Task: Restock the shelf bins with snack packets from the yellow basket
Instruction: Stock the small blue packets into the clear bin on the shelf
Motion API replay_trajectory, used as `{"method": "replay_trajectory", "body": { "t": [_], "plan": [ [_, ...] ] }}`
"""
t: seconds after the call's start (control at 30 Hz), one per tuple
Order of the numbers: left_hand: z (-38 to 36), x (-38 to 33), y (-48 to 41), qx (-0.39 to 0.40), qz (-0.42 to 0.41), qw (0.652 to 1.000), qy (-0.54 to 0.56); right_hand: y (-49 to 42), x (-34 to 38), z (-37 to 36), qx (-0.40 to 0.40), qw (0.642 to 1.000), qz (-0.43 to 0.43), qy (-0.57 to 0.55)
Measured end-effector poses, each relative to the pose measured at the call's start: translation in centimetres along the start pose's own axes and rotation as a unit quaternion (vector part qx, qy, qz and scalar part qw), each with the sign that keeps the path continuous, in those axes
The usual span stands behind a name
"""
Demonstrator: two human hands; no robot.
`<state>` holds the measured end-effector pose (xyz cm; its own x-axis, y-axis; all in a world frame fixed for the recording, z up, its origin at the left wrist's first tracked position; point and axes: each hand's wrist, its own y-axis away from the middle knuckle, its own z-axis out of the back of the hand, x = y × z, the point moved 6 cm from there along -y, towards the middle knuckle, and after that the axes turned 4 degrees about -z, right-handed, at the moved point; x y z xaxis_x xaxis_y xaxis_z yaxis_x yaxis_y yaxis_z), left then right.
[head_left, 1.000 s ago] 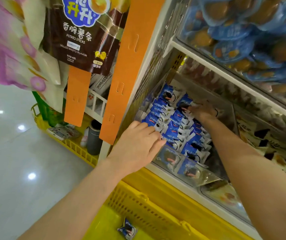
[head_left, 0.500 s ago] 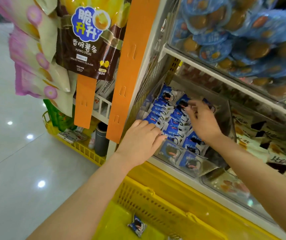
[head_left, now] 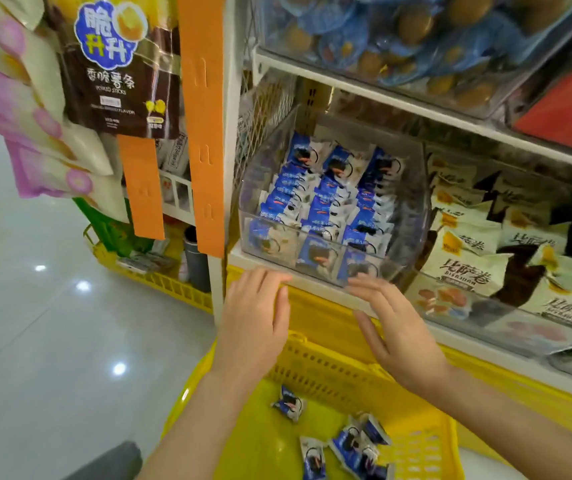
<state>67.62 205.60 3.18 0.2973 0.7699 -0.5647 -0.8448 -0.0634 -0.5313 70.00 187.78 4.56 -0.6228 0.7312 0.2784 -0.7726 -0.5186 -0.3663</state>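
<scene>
Your left hand (head_left: 255,317) and right hand (head_left: 393,329) are both released, palms down and fingers spread, grasping nothing. Their fingertips sit at the shelf edge (head_left: 312,282), just below the front of the clear bin (head_left: 412,202). That bin holds neat rows of blue-and-white snack packets (head_left: 326,192). Below your forearms, the yellow basket (head_left: 333,372) has a few loose packets (head_left: 350,445) of the same kind scattered on its floor. The bin to the right holds cream-coloured packets (head_left: 468,251).
</scene>
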Motion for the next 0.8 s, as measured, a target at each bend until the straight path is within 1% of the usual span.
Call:
{"method": "replay_trajectory", "body": {
  "t": [0.07, 0.13, 0.17, 0.23, 0.27, 0.33, 0.4, 0.43, 0.5, 0.53, 0.6, 0.63, 0.67, 0.7, 0.8],
  "plan": [
    [-0.9, 1.8, 2.4, 0.019, 0.036, 0.999, -0.022, 2.0, -0.4, -2.2, 0.021, 1.000, -0.014, -0.016],
    [-1.7, 4.4, 4.6, 0.048, 0.076, 0.994, -0.056, 4.3, -1.3, -5.5, 0.059, 0.998, -0.035, -0.009],
    [-2.1, 5.8, 5.6, 0.067, 0.098, 0.990, -0.074, 5.4, -1.9, -7.4, 0.088, 0.995, -0.051, 0.002],
    [-2.7, 8.7, 7.6, 0.110, 0.153, 0.977, -0.103, 7.9, -3.6, -11.4, 0.175, 0.978, -0.110, 0.010],
    [-2.9, 10.2, 8.7, 0.128, 0.187, 0.967, -0.115, 9.5, -4.7, -13.5, 0.230, 0.962, -0.148, 0.010],
    [-3.4, 12.9, 10.8, 0.157, 0.252, 0.946, -0.129, 13.0, -7.2, -17.4, 0.322, 0.917, -0.236, 0.000],
    [-4.0, 14.9, 12.7, 0.188, 0.291, 0.930, -0.123, 16.2, -8.7, -20.3, 0.383, 0.868, -0.315, -0.035],
    [-4.4, 15.6, 13.6, 0.203, 0.305, 0.924, -0.113, 17.6, -9.1, -21.5, 0.402, 0.851, -0.335, -0.047],
    [-5.0, 16.7, 15.0, 0.222, 0.333, 0.912, -0.092, 19.9, -9.6, -23.9, 0.438, 0.825, -0.353, -0.056],
    [-5.2, 17.0, 15.5, 0.223, 0.343, 0.909, -0.085, 20.8, -9.6, -25.0, 0.460, 0.815, -0.349, -0.055],
    [-5.4, 17.2, 15.8, 0.204, 0.343, 0.914, -0.079, 22.1, -9.2, -27.1, 0.493, 0.799, -0.339, -0.063],
    [-5.4, 17.2, 15.7, 0.193, 0.338, 0.917, -0.082, 22.4, -9.1, -28.0, 0.496, 0.792, -0.349, -0.073],
    [-5.4, 17.2, 15.7, 0.184, 0.335, 0.920, -0.085, 22.5, -9.1, -28.7, 0.493, 0.787, -0.362, -0.082],
    [-5.5, 17.2, 15.7, 0.178, 0.333, 0.922, -0.086, 22.5, -9.1, -29.4, 0.487, 0.789, -0.366, -0.084],
    [-5.6, 17.3, 15.6, 0.165, 0.330, 0.926, -0.084, 22.0, -8.8, -31.0, 0.494, 0.795, -0.341, -0.088]
  ]
}}
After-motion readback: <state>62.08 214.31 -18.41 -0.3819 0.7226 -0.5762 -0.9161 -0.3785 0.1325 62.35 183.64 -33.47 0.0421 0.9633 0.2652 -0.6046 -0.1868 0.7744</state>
